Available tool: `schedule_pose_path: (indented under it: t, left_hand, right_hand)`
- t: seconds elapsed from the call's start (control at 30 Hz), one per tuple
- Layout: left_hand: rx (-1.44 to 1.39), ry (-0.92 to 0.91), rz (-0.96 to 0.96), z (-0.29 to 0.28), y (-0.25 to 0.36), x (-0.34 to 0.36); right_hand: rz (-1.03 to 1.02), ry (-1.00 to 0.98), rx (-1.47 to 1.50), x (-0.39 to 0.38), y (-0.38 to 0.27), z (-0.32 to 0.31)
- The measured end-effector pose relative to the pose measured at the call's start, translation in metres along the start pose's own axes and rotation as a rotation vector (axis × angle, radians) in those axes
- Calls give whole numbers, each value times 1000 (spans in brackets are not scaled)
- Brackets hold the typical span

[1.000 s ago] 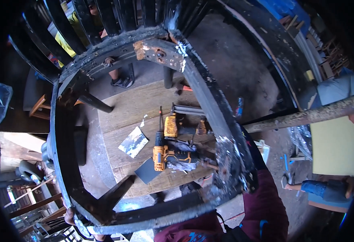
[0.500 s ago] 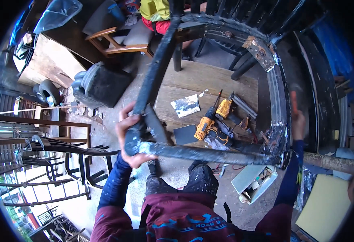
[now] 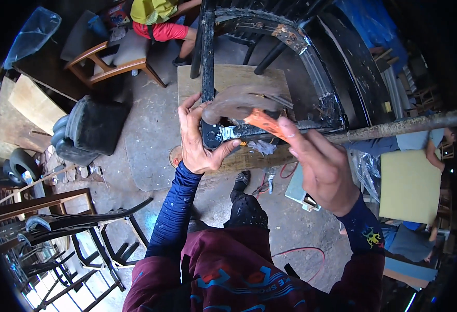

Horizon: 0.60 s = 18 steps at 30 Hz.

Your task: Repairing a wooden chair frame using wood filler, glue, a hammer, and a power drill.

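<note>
Light-blue printed lettering point(image 3: 280, 284), only partly legible, runs across the front of the maroon cloth shirt point(image 3: 220, 252), bodyward of the left hand point(image 3: 196, 139) and right hand point(image 3: 328, 174).

The near corner of a black chair frame point(image 3: 207, 57) is grasped by the left grip point(image 3: 196, 136), and an orange-handled hammer point(image 3: 267, 124) is held in the right grip point(image 3: 325, 169), its motion-blurred head just beside the left grip. Beyond and beneath the left grip, a wooden worktop point(image 3: 186, 83) is partly hidden by the frame. Well to the left of the left grip, a dark padded seat point(image 3: 101, 125) is seen, and farther beyond that grip, a person in red shorts point(image 3: 168, 32).
</note>
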<state>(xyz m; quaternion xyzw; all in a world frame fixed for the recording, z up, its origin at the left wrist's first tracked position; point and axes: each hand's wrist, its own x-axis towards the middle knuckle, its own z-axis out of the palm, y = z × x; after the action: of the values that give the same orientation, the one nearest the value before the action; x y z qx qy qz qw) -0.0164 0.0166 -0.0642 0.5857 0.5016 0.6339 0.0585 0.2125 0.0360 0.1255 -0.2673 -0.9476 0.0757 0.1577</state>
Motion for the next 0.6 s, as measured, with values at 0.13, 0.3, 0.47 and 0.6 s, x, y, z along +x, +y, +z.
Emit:
schedule_pose_path:
  t: [0.13,0.3,0.47,0.6]
  left_hand:
    - [-19,29,-9,0,0,-3]
    - [-64,57,-35,-1,1,-4]
    - [20,35,21,0,0,-1]
    - [-11,43,-13,-2,1,-4]
  right_hand:
    - [-17,-119,-113,0,-12,11]
    - [65,-125,-178,-13,-19,14]
    - [127,-24,-107,-12,-23,8]
    - [115,-139,-111,-1,-12,-7]
